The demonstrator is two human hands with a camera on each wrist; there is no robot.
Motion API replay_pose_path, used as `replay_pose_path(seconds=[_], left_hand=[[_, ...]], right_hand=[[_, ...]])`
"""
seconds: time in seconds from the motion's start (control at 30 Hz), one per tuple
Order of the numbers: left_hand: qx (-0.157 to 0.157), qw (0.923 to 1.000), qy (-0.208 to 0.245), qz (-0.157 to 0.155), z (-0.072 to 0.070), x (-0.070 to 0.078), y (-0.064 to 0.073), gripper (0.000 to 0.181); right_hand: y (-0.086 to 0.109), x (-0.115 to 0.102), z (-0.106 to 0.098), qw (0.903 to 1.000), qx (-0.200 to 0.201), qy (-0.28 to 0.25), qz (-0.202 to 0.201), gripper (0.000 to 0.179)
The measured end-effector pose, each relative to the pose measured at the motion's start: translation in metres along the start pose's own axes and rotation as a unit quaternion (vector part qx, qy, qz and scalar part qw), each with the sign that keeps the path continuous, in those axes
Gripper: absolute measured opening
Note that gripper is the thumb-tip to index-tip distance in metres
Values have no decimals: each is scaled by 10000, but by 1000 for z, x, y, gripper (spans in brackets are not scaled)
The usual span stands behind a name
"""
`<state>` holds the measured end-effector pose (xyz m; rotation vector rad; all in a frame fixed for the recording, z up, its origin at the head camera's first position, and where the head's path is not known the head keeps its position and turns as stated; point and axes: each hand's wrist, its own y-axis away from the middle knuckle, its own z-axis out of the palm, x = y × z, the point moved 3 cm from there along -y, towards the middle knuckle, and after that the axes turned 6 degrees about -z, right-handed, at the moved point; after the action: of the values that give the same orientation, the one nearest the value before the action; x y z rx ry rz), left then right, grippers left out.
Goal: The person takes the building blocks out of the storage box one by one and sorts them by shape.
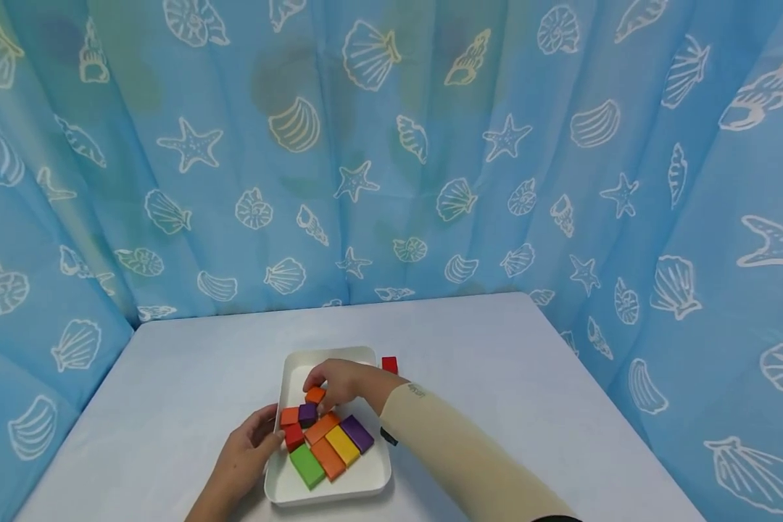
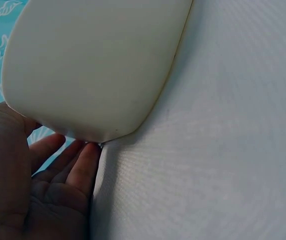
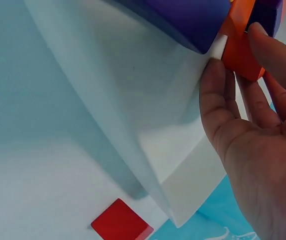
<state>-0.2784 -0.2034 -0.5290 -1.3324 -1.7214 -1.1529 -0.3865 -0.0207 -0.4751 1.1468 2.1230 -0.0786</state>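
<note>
A white tray (image 1: pixel 368 482) holds several coloured wooden blocks. My right hand (image 1: pixel 342 380) reaches in over its far half and pinches a small orange block (image 1: pixel 315 394) between thumb and fingers. Close below that lie a small purple cube (image 1: pixel 307 414), another orange cube (image 1: pixel 290 416) and a red cube (image 1: pixel 293 436). My left hand (image 1: pixel 243 451) holds the tray's left side, thumb over the rim beside the red cube and fingers against the outer wall. In the left wrist view those fingers (image 2: pixel 85 167) touch the wall's lower edge.
In the tray's near half, a green block (image 1: pixel 307 465), two longer orange blocks, a yellow block (image 1: pixel 343 446) and a purple block (image 1: pixel 357 433) lie packed together. Outside the tray, a red block (image 1: pixel 389 364) sits on the white table beyond my right forearm. A blue shell-patterned curtain (image 1: pixel 391 217) surrounds the table.
</note>
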Motion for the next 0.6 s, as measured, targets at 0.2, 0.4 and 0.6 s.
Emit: replay_pose_path(seconds=[0.2, 0.4, 0.6], left_hand=[[-17, 9999, 122, -113, 1, -3, -1, 62], [13, 9997, 231, 3, 1, -5, -1, 60], [45, 9995, 233, 218, 1, -5, -2, 58]], right_hand=[[-1, -3, 3, 9995, 70, 291, 94, 38], [-8, -11, 5, 9981, 74, 498, 364, 40], [-11, -14, 5, 9968, 296, 278, 695, 32]])
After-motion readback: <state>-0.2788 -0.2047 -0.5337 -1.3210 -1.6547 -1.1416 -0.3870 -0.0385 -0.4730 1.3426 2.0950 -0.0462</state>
